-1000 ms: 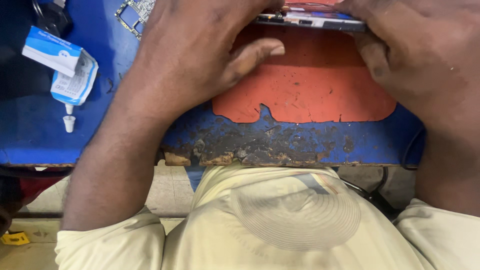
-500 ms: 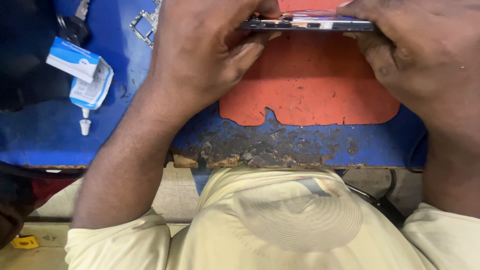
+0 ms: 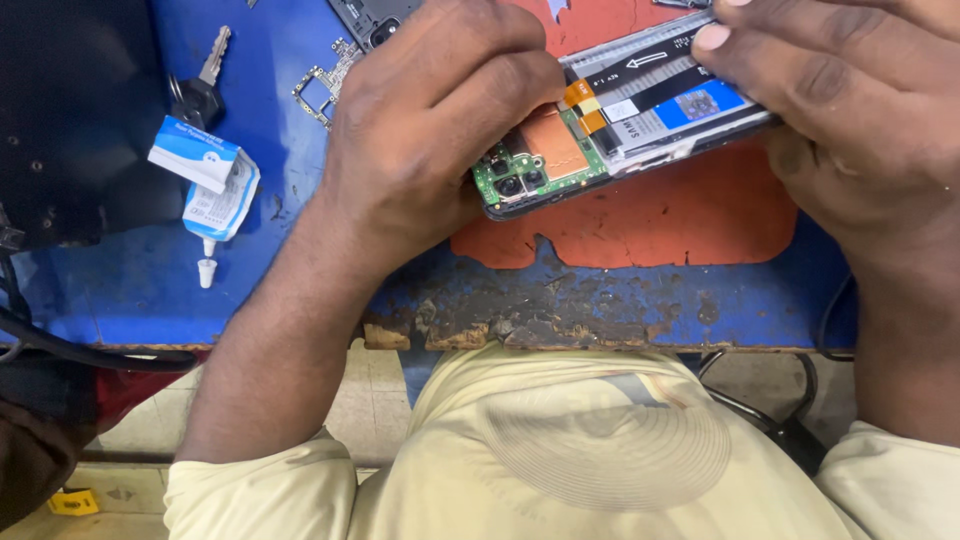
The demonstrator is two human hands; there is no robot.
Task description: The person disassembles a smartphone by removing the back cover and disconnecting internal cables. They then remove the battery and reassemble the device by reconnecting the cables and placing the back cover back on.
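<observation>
Opened phone (image 3: 620,120) with back cover off is held tilted just above the orange mat (image 3: 650,225); left hand (image 3: 430,120) is clamped on its camera end, right hand (image 3: 840,110) pinches the other end, fingertips (image 3: 712,37) on the top edge. Light, stiff, fragile: exposed board and flex, so best held by the frame edges. Glue tube (image 3: 215,195) and key (image 3: 205,85) lie well left of the mat.

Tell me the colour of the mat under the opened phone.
Orange-red mat, worn at its edges, seen in the head view.

My left hand (image 3: 430,130) covers opened phone's (image 3: 620,115) near end — can't see grip there. Right hand (image 3: 850,110) cut off by frame edge; phone's far end hidden beneath.
</observation>
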